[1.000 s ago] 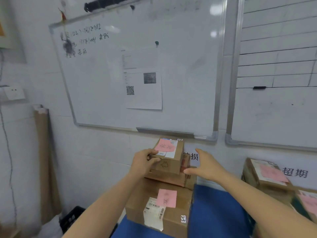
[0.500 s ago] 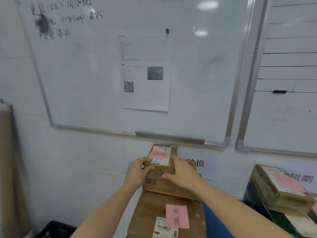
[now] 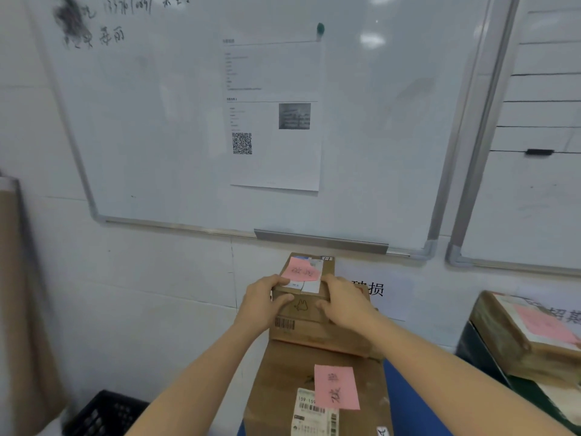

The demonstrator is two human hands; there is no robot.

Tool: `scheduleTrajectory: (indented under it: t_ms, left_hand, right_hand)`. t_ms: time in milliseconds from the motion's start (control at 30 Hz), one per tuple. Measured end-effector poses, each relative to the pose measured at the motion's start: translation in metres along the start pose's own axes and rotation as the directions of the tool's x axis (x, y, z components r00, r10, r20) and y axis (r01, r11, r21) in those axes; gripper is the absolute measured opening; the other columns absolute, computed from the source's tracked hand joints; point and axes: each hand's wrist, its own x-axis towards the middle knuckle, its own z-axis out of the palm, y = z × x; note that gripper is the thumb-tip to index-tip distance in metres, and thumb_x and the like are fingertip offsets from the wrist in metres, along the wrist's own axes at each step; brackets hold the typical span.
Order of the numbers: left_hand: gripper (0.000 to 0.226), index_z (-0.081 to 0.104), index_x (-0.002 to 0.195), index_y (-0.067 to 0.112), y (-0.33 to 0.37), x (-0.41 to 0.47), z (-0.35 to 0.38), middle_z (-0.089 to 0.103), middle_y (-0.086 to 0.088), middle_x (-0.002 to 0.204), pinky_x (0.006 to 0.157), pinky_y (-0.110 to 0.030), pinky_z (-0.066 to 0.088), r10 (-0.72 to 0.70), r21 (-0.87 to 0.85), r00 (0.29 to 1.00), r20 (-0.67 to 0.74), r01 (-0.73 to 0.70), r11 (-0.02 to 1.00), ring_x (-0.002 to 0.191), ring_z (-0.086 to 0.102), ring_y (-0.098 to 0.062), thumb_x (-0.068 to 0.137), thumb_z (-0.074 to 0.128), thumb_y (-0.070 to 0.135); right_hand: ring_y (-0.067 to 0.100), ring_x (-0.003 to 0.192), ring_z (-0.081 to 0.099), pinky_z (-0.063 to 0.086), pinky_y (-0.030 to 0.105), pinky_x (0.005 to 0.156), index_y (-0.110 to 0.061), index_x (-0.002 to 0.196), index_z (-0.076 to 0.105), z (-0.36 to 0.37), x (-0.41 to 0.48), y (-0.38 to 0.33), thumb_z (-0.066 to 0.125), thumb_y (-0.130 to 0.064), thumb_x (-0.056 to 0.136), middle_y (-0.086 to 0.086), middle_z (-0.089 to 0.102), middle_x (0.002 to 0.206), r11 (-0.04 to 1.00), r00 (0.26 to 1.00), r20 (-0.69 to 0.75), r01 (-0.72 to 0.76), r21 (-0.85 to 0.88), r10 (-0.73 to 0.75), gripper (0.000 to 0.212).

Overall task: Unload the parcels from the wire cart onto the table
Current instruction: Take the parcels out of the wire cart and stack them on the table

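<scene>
A small cardboard parcel (image 3: pixel 306 280) with a pink note on its top sits at the top of a stack against the wall. My left hand (image 3: pixel 262 303) grips its left side, thumb on top. My right hand (image 3: pixel 344 305) grips its right side, fingers curled over the front. Under it lies a flat middle parcel (image 3: pixel 311 335) with a barcode. The bottom one is a large parcel (image 3: pixel 317 391) with a pink note and a shipping label, resting on the blue table (image 3: pixel 405 404). No wire cart is in view.
More parcels with a pink note (image 3: pixel 531 338) are stacked at the right edge. A black crate (image 3: pixel 103 415) sits low on the left beside a brown paper roll (image 3: pixel 19 294). Two whiteboards (image 3: pixel 251 105) hang on the wall above the stack.
My right hand moved left from beside the stack onto the small parcel's right side. Both hands now hold it. The view has come closer to the wall.
</scene>
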Motion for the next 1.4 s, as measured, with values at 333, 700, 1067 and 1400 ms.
scheduleTrajectory:
  t_ms: [333, 700, 1067, 1400]
  left_hand:
    - [0.081, 0.009, 0.152, 0.022, 0.033, 0.001, -0.017, 0.005, -0.002, 0.160, 0.118, -0.047, 0.009, -0.065, 0.442, 0.963, 0.262, -0.060, 0.895, 0.147, 0.010, -0.020, 0.090, 0.038, 0.065]
    - [0.073, 0.012, 0.153, 0.021, 0.134, -0.028, 0.051, 0.001, -0.003, 0.161, 0.119, -0.043, 0.003, 0.083, 0.453, 0.890, 0.449, -0.307, 0.837, 0.148, 0.001, -0.017, 0.094, 0.031, 0.061]
    - [0.072, 0.012, 0.153, 0.017, 0.334, -0.098, 0.208, 0.004, -0.002, 0.160, 0.119, -0.032, 0.004, 0.205, 0.223, 0.793, 0.573, -0.392, 0.892, 0.147, 0.004, -0.015, 0.096, 0.034, 0.056]
    - [0.070, 0.012, 0.153, 0.018, 0.534, -0.178, 0.364, 0.002, -0.003, 0.160, 0.117, -0.031, 0.003, 0.312, -0.028, 0.642, 0.700, -0.412, 0.911, 0.147, 0.004, -0.016, 0.097, 0.030, 0.055]
  right_hand:
    - [0.020, 0.129, 0.043, 0.040, 0.035, 0.104, -0.021, 0.144, 0.033, -0.027, -0.040, 0.024, 0.066, -0.050, 0.081, 0.002, 0.047, 0.140, 0.995, 0.996, -0.071, 0.047, -0.084, -0.053, 0.077]
    - [0.021, 0.140, 0.027, 0.024, 0.034, 0.114, -0.014, 0.151, 0.017, -0.079, -0.124, 0.110, 0.057, -0.047, 0.089, 0.006, 0.028, 0.154, 0.978, 0.997, -0.074, -0.038, -0.207, 0.023, 0.081]
    - [0.019, 0.139, 0.030, 0.024, 0.037, 0.114, -0.019, 0.151, 0.018, -0.195, -0.281, 0.275, 0.052, -0.051, 0.090, 0.002, 0.032, 0.153, 0.922, 0.967, -0.211, -0.205, -0.329, 0.140, 0.076]
    - [0.022, 0.140, 0.032, 0.028, 0.044, 0.114, -0.018, 0.150, 0.022, -0.294, -0.446, 0.443, 0.052, -0.058, 0.088, 0.004, 0.033, 0.153, 0.852, 0.895, -0.291, -0.423, -0.308, 0.339, 0.080]
